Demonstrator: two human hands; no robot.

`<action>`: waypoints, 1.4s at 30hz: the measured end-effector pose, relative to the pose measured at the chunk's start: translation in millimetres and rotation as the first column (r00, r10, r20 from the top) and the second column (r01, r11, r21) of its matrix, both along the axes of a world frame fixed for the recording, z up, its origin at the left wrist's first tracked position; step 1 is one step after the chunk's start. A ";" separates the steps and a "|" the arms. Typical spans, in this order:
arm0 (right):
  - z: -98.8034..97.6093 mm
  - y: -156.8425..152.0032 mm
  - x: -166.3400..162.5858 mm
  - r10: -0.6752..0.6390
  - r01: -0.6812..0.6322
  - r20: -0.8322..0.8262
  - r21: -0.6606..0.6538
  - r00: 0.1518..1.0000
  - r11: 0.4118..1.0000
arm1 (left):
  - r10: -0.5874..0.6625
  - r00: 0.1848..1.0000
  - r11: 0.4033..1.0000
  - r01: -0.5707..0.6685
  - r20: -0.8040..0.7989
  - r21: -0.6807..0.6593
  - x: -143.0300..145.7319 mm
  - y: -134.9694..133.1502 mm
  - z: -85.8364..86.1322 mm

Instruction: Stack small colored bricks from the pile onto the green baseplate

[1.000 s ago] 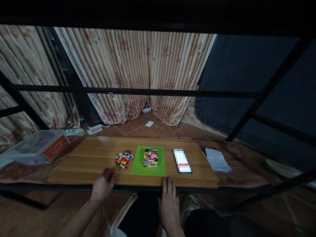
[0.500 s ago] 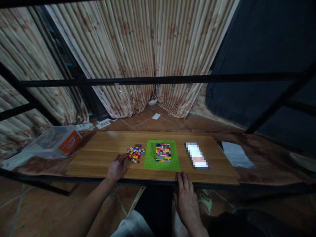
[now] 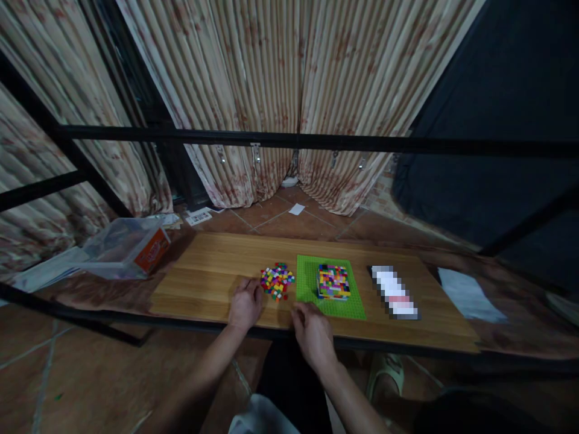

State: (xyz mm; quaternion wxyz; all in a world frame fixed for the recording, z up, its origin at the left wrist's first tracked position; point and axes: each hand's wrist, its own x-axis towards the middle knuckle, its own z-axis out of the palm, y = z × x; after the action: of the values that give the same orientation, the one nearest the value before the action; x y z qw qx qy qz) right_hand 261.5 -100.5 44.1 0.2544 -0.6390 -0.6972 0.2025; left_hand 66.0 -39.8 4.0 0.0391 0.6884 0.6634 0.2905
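A loose pile of small coloured toy bricks (image 3: 277, 281) lies left of a green baseplate (image 3: 312, 301). On the baseplate stands a block built of many coloured bricks (image 3: 333, 281). My left hand (image 3: 245, 303) rests on the table at the left edge of the pile, its fingers bent and drawn together. By the baseplate's front left corner is my right hand (image 3: 312, 328), fingers curled in toward the thumb. Whatever either hand may hold is hidden from this angle.
A wooden tabletop (image 3: 212, 259) carries all this, with a phone (image 3: 394, 292), its screen blurred, on the right. To the left sits a clear plastic bin (image 3: 122, 247) with an orange label. A white paper sheet (image 3: 470, 295) lies at the right.
My right hand has moved from the table's front edge leftward to the baseplate's near left corner, and its fingers have curled. My left hand stays beside the pile. The whole view has shifted.
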 end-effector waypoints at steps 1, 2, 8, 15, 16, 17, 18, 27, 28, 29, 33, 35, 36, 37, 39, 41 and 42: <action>-1.2 8.1 -8.1 -0.012 0.012 0.007 -0.002 1.000 1.000 | -0.001 1.000 1.000 0.001 -0.004 -0.002 -0.2 0.0 -0.1; -2.6 15.3 -14.4 -0.026 0.026 0.019 -0.006 0.999 1.000 | -0.005 1.000 1.000 0.005 -0.010 -0.003 -0.4 -0.1 -0.1; -7.8 36.0 -29.4 -0.094 0.105 0.135 -0.079 0.986 0.991 | -0.022 0.999 0.999 0.023 -0.035 0.023 -1.3 0.1 -0.7; -15.2 39.8 -35.5 -0.139 0.142 0.154 -0.010 0.978 0.990 | -0.037 0.998 0.998 0.040 -0.060 0.054 -3.4 2.3 -3.4; -16.5 40.2 -36.0 -0.147 0.148 0.142 0.005 0.979 0.989 | -0.031 0.997 0.997 0.035 -0.066 0.062 -3.7 2.7 -3.7; -17.6 40.2 -36.2 -0.157 0.156 0.128 0.020 0.979 0.988 | -0.027 0.997 0.997 0.032 -0.072 0.066 -4.0 3.0 -4.0; -18.4 39.8 -36.1 -0.166 0.163 0.108 0.035 0.980 0.986 | -0.026 0.997 0.997 0.031 -0.076 0.068 -4.3 3.2 -4.3; -14.4 13.3 5.7 -0.239 0.266 -0.472 -0.009 0.849 0.964 | -0.061 0.996 0.988 0.070 -0.072 0.134 -8.1 6.2 -6.5; -13.4 11.3 15.5 -0.267 0.300 -0.529 -0.023 0.806 0.954 | -0.067 0.995 0.987 0.077 -0.073 0.144 -8.9 7.0 -6.9; -12.4 10.5 25.6 -0.292 0.336 -0.573 -0.031 0.766 0.941 | -0.070 0.995 0.985 0.081 -0.078 0.153 -9.7 7.8 -7.4; -7.6 19.6 60.7 -0.342 0.428 -0.652 -0.029 0.677 0.903 | -0.075 0.992 0.978 0.093 -0.101 0.186 -12.7 10.6 -10.0; -4.0 29.5 71.2 -0.343 0.442 -0.652 -0.013 0.677 0.897 | -0.079 0.992 0.976 0.098 -0.103 0.196 -13.6 11.3 -11.3; -1.9 34.8 74.6 -0.338 0.442 -0.637 0.005 0.692 0.897 | -0.078 0.992 0.975 0.097 -0.103 0.199 -13.8 11.4 -11.7; 0.6 40.0 77.0 -0.332 0.439 -0.608 0.029 0.721 0.898 | -0.074 0.992 0.976 0.093 -0.104 0.199 -13.8 11.3 -11.9; 6.0 49.1 79.8 -0.330 0.422 -0.496 0.083 0.803 0.903 | -0.069 0.992 0.977 0.088 -0.107 0.196 -13.6 10.8 -11.3; 11.5 56.0 81.2 -0.336 0.394 -0.336 0.123 0.880 0.911 | -0.069 0.992 0.978 0.089 -0.110 0.189 -13.0 10.2 -9.9; 14.0 58.6 81.7 -0.341 0.382 -0.255 0.133 0.905 0.914 | -0.071 0.992 0.978 0.090 -0.109 0.187 -12.8 9.9 -9.1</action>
State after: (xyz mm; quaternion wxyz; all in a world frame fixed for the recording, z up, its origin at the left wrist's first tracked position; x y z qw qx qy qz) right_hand 343.2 -41.9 58.1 0.4220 -0.7046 -0.5479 0.1591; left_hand 53.2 -29.9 -5.1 -0.0493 0.7293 0.6051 0.3156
